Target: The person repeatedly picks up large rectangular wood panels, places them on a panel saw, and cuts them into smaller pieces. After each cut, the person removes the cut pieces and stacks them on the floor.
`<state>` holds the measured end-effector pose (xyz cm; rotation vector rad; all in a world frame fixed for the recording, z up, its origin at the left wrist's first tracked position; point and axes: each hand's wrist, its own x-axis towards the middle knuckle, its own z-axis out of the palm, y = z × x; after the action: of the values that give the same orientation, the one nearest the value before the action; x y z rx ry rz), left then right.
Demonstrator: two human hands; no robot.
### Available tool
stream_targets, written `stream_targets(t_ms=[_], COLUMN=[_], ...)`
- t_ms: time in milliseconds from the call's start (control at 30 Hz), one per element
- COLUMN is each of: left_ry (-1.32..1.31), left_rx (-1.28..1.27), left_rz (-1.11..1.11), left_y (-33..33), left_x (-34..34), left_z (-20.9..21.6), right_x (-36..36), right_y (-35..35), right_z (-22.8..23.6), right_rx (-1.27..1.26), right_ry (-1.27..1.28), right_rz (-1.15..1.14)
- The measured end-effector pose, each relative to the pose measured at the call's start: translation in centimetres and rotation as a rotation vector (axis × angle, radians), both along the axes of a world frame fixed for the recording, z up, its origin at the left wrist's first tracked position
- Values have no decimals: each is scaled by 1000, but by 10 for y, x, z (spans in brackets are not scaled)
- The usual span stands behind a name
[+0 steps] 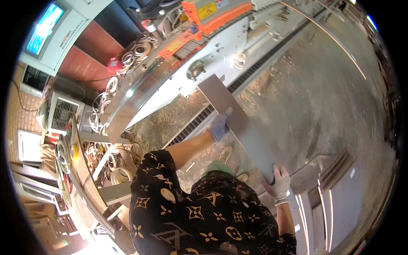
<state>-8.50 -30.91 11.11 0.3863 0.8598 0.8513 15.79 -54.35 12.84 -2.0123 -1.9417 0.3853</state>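
A long, narrow grey-brown board (229,111) slants in front of me, one end far left by the machine and the other close to my right side. My left hand (219,127), in a bluish-grey glove, is closed on its left edge near the middle. At the near end my right hand (278,185), in a pale glove with dark fingertips, grips the board's corner. The fingers beneath the board are hidden.
A long white machine (170,87) with an orange guard (225,19) runs along the far left, above a dark slotted track (193,125). Coiled strips (138,51) lie beside it. At lower right stand stacked panels (344,208); at left is a wooden rack (87,202).
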Motion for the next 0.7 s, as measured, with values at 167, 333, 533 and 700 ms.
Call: stream_targets(t_ms=[167,333,533,700], left_ry=[280,394,535,558], left_rx=[109,143,58,107], left_rz=[228,330,311,396], left_y=[131,245,308,326], left_x=[-63,-80,-72,-80], left_z=[-17,-58,-52,-77], right_x=[-43,-72,-76,-82], right_y=[134,260,339,356], right_z=[18,26,25,35], right_rx=[5,24,46,-32], right_ry=[31,-66,-118,-145], right_rz=[97,135,136,126])
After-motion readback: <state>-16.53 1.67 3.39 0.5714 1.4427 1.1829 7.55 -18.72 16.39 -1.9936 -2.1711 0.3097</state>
